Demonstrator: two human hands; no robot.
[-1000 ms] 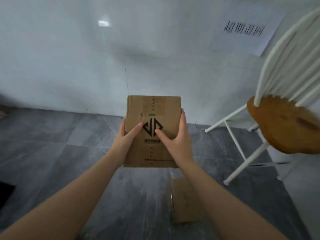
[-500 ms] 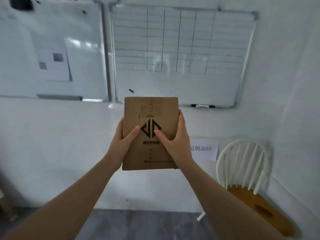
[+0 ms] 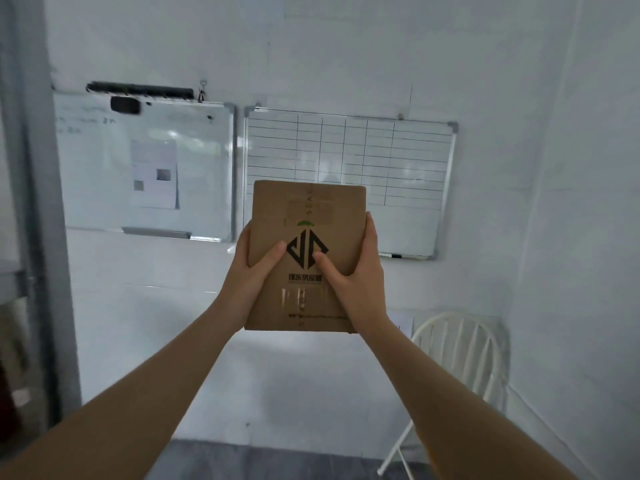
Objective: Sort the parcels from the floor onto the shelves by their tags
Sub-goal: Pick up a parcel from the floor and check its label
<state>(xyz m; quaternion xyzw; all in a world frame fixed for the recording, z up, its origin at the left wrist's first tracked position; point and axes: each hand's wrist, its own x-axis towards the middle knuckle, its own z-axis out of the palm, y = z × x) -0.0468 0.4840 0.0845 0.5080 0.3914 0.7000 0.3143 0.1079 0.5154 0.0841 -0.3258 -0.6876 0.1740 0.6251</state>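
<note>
Between the left hand [image 3: 254, 271] and the right hand [image 3: 360, 275] is a parcel [image 3: 308, 216] of matt brown cardboard, its face smooth, printed in black and crossed by a strip of clear glossy tape that catches light below the thumbs; behind the hands, the gridded whiteboard [image 3: 408, 188] is glossy white with a thin metal-looking frame; the whiteboard [image 3: 104, 168] left of the left hand shines too, with a matt paper sheet [image 3: 154, 174] stuck on it; below the right hand, a chair [image 3: 460, 355] of smooth white-painted bars; the wall [image 3: 346, 46] looks smooth and faintly glossy.
</note>
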